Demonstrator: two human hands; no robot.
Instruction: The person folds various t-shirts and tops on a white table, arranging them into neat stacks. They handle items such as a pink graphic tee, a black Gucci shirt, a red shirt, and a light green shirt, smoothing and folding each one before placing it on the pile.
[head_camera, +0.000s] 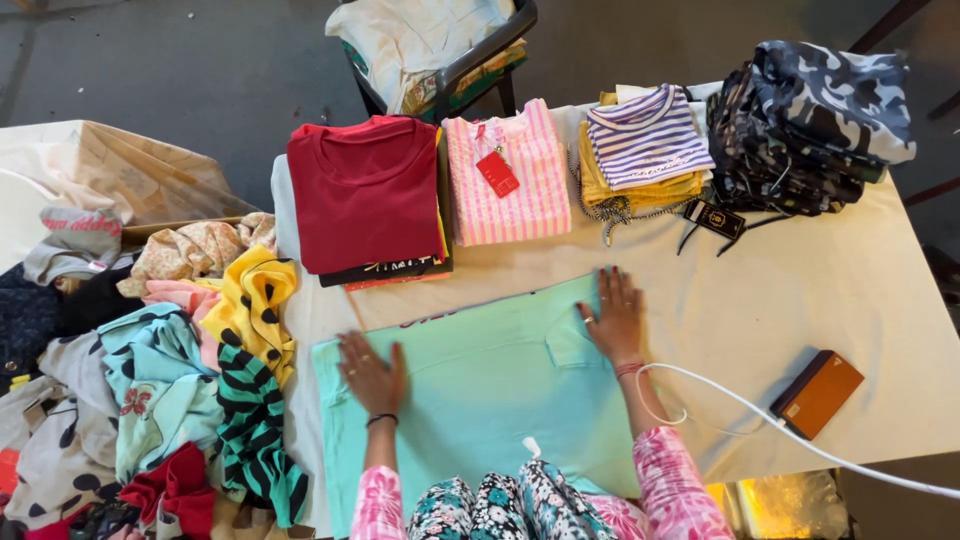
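soft, even daylight falls on my table (800, 290), bright on the pale cloth with only faint shadows under the folded stacks; the floor behind looks dim, and everything stays sharp, edges slightly bowed.

Along the table's (800, 290) far edge sit folded stacks: a red shirt (365, 190), a pink striped top (507, 178), a purple striped top (648, 140), camouflage clothes (810, 125). An orange case (817, 392) lies right. Loose clothes (170, 390) are heaped left.
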